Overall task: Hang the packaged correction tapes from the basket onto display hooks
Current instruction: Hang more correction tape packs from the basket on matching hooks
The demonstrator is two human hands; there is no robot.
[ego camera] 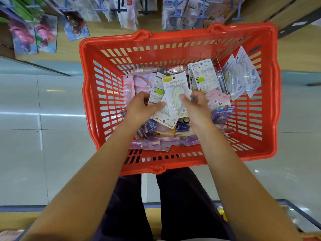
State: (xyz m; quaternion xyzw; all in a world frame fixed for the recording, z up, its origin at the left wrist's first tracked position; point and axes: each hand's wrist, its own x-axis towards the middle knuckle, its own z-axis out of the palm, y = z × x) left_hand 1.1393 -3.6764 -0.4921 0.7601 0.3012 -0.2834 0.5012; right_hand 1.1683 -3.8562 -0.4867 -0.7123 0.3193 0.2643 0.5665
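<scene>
- Overhead, packaged goods hang on display hooks [119, 9] along the wooden shelving; pink keychain-like packs [34, 34] hang at far left, too blurred to read.
- Red slotted basket [175, 164] sits on the pale tiled floor, just in front of the person's dark trousers [173, 202].
- Basket holds a loose heap of packaged correction tapes [205, 75]: white, pink and purple cards, some leaning against the right wall.
- Readable print: "Campus" on several cards; other characters too small to tell.
- Left hand [140, 108] reaches in, fingers curled onto the left edge of a white-and-green pack [175, 94].
- Right hand [196, 106] pinches the same pack, thumb on its front.
- Pack is raised above the heap, inside the basket, card upright toward the camera.
</scene>
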